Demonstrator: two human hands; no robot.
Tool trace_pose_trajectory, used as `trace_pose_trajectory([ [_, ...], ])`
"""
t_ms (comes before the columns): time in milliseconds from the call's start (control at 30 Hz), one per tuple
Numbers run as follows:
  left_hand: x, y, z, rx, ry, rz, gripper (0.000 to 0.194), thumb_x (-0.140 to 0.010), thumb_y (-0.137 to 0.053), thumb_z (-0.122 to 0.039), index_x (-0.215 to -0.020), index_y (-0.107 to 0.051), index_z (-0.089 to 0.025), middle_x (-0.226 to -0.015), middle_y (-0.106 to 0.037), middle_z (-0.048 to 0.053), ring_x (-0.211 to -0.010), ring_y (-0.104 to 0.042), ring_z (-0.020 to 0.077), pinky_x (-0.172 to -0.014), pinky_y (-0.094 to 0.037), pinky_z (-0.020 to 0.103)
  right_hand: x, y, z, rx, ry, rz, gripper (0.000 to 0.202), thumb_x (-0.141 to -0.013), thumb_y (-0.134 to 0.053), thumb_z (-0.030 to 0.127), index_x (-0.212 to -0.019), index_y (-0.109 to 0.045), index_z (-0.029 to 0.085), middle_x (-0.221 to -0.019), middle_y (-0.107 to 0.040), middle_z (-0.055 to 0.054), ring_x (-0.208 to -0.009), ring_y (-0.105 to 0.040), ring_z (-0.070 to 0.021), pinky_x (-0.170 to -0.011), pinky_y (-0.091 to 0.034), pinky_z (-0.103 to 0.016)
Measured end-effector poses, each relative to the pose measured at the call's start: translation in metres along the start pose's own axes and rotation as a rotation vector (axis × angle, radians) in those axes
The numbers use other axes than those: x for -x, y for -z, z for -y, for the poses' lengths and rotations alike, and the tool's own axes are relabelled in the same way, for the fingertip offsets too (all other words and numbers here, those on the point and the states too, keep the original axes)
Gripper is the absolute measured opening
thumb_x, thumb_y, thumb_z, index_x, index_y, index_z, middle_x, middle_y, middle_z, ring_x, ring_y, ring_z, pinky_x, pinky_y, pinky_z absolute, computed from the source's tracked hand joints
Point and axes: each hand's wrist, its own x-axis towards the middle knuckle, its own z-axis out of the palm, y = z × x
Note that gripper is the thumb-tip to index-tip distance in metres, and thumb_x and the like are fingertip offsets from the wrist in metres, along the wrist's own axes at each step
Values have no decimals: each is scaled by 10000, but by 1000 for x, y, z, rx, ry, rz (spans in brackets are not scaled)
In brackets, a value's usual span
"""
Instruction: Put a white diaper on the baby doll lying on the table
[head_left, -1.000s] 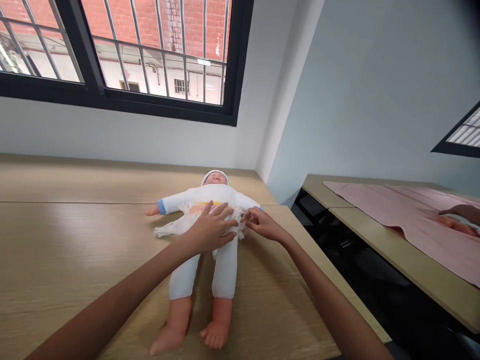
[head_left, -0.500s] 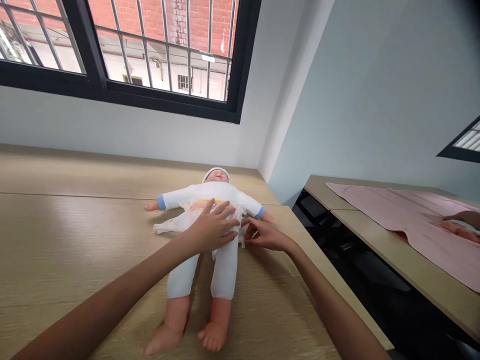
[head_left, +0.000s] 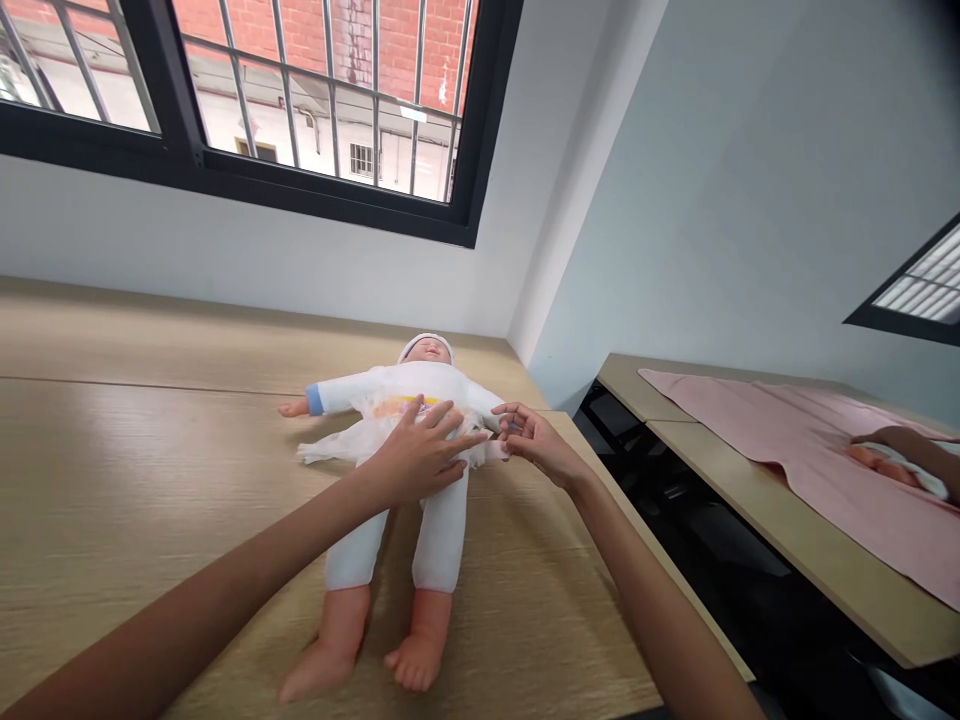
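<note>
A baby doll [head_left: 439,540] in white clothes and a white cap lies on its back on the wooden table [head_left: 187,500], its feet toward me. Around its waist is a white diaper [head_left: 341,443] with a coloured front band; one side tab spreads out on the left. My left hand [head_left: 421,455] lies with fingers spread on the diaper's front, over the doll's belly. At the diaper's right side, my right hand [head_left: 531,440] has thumb and fingers closed on the diaper's tab, which is stretched outward near the doll's arm.
To the right, across a dark gap, stands a second table [head_left: 720,470] with a pink cloth [head_left: 750,420]. Another person's hand [head_left: 900,440] touches a doll there. A barred window [head_left: 322,100] is in the wall behind.
My right hand has moved slightly up and outward, pulling the diaper's tab to the right. My left hand stays on the belly. The other person's arm reaches further into view.
</note>
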Motion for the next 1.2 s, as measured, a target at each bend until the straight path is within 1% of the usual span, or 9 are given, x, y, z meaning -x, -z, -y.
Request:
trace_pose_trajectory([
  [67,0,1,-1,-7,-2,-2,492,-932,-429,-295,-1419,-378,-352,-1313,-534,84,-1309,-386,300,-1067,-276,608,0,-2,0,-39,-13,-22,403,-671,-675,179,-1053,-556,233,-883,-445,29,-703,-487,-77,-695,-446,-225],
  [100,0,1,-1,-10,-6,-2,485,-930,-432,-290,-1409,-393,-359,-1312,-536,81,-1305,-390,301,-1066,-275,610,0,-2,0,-58,-21,-33,410,-663,-680,178,-1049,-558,237,-883,-440,30,-705,-485,-76,-708,-446,-228],
  [233,1,-1,0,-11,-15,2,350,-919,-467,-309,-1248,-576,-360,-1334,-524,69,-1305,-393,313,-1077,-248,627,-1,-1,0,-128,-47,-75,391,-646,-689,174,-1014,-571,233,-867,-437,32,-698,-477,-74,-704,-435,-217],
  [333,1,-2,0,-12,6,-3,328,-922,-458,-309,-1214,-607,-328,-1324,-529,79,-1307,-392,314,-1080,-245,628,-1,-1,1,-166,-45,-87,371,-633,-683,148,-980,-572,222,-863,-440,29,-694,-475,-72,-681,-429,-197],
  [433,-1,-2,-2,-19,16,-6,310,-924,-448,-309,-1184,-615,-295,-1279,-551,87,-1296,-401,311,-1063,-268,628,0,-4,3,-205,-35,-57,358,-649,-680,141,-981,-571,218,-860,-439,26,-688,-473,-69,-674,-435,-186],
  [600,-11,-5,-13,-50,99,-35,186,-906,-483,-300,-1002,-624,-226,-1117,-606,77,-1176,-485,300,-1017,-321,615,1,-15,4,-275,23,14,367,-667,-708,109,-992,-584,226,-853,-438,32,-687,-461,-59,-652,-433,-169],
  [800,-18,-15,-24,-48,182,-103,88,-865,-536,-245,-920,-589,-201,-1034,-595,47,-1090,-510,257,-1048,-301,573,-3,-20,-5,-374,59,25,401,-655,-698,51,-995,-592,233,-797,-434,49,-629,-441,-51,-571,-413,-160],
  [1033,-16,-18,-24,-29,221,-105,167,-849,-582,-292,-939,-559,-153,-1036,-588,61,-1088,-500,249,-1066,-298,560,-5,-18,-9,-440,58,-11,407,-646,-700,41,-993,-598,227,-794,-436,50,-635,-447,-52,-567,-426,-150],
  [1200,-14,-17,-24,-18,214,-91,179,-864,-583,-318,-985,-606,-187,-1193,-567,67,-1195,-460,262,-1094,-270,576,-6,-19,-12,-473,54,-5,400,-648,-713,38,-983,-599,225,-791,-436,50,-636,-451,-51,-563,-433,-142],
])
